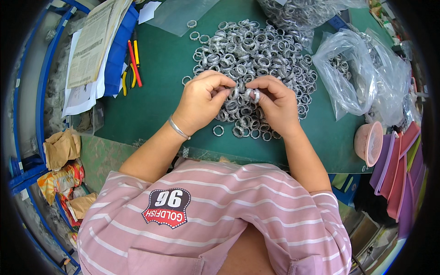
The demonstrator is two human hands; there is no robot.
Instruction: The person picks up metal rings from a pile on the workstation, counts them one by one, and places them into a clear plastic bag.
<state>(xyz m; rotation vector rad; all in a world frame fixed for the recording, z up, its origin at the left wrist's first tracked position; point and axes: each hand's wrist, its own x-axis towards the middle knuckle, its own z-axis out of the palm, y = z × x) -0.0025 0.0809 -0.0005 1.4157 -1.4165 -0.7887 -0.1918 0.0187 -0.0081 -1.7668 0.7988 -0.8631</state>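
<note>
A broad heap of silvery metal rings (250, 50) with notched outer edges lies on the green tabletop, and both my hands work at its near side. My left hand (201, 98), with a silver bangle (178, 128) at the wrist, has thumb and forefinger pinched at a ring, mostly hidden by the fingertips. Opposite it, my right hand (278, 103) is curled with a metal ring (256, 95) between thumb and fingers; another ring sits right beside it. A single loose ring (218, 131) lies flat in front of the heap.
Clear plastic bags (348, 68) with more rings stand to the right, another bulging bag (293, 13) at the back. A pink plastic tub (368, 143) is at the right table edge. On the left are yellow-handled pliers (129, 79), a red pen-like tool (134, 63) and a blue bin (117, 59) with papers.
</note>
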